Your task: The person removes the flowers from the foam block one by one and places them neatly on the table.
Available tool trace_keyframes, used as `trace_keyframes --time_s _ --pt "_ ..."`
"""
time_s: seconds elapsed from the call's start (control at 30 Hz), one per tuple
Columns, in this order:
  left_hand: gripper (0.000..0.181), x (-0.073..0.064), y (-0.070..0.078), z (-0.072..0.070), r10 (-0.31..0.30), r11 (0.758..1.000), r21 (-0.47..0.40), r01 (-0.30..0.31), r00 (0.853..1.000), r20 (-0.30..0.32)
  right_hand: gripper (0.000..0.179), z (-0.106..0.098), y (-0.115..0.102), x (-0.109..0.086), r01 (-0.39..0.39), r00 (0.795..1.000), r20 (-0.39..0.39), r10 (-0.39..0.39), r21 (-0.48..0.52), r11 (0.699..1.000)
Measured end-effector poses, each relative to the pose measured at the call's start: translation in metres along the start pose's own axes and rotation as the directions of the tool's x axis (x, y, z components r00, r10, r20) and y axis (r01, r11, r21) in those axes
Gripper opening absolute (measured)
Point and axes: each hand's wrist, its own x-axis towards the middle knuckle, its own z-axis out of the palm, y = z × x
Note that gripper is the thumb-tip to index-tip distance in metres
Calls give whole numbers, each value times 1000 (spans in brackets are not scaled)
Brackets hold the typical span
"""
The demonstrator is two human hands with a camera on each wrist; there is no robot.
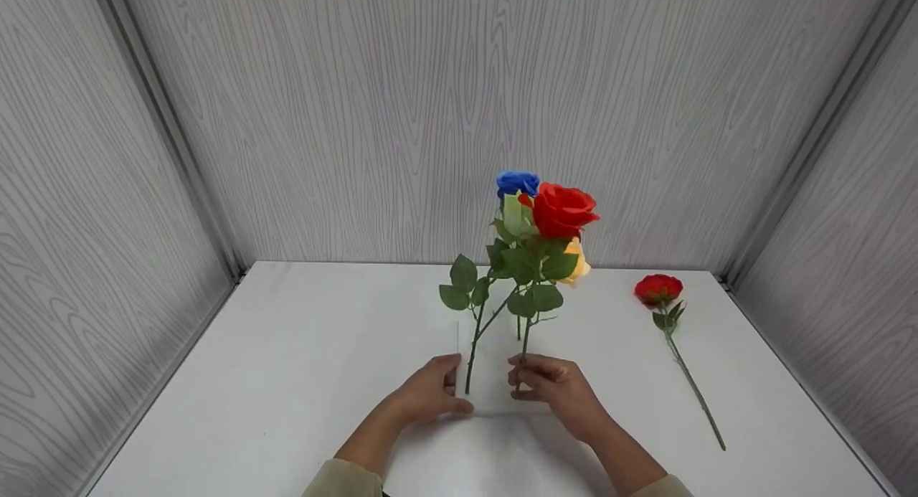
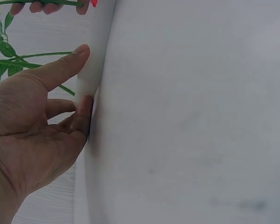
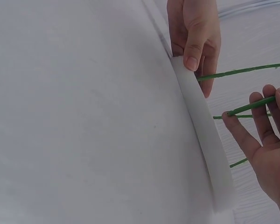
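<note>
My left hand [image 1: 430,391] grips the left side of a white slab [image 3: 206,135], its thumb over the near edge. My right hand [image 1: 559,389] pinches the lower stem of a red rose [image 1: 563,211] and holds it upright over the slab. In the right wrist view, the cut end of this stem [image 3: 252,106] shows beside my little finger, close to the slab. Behind the red rose, a blue rose [image 1: 516,183] and a yellow flower [image 1: 578,262] stand partly hidden. Several green stems rise from the slab, one leafy stem [image 1: 473,353] close to my left fingers.
A second red flower [image 1: 658,290] lies on the white table [image 1: 287,382] to the right, its stem pointing toward the near right. Grey wood-grain panels [image 1: 401,124] enclose the table at the back and on both sides.
</note>
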Motion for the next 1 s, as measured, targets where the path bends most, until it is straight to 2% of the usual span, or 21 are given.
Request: trace_keyframes --time_s 0.37,0.77,1.0 --pt "104 -1 -2 0 -15 1000 0 15 1000 -6 32 -21 -6 -13 -8 1000 -18 7 -52 999" --pt "105 0 -1 1 -38 999 -8 38 999 -6 34 -52 -4 -28 32 999 -38 -36 -86 996" --pt "104 1 -1 1 -34 999 -9 34 999 -5 41 -66 1 -36 -6 996 -86 -2 -93 996"
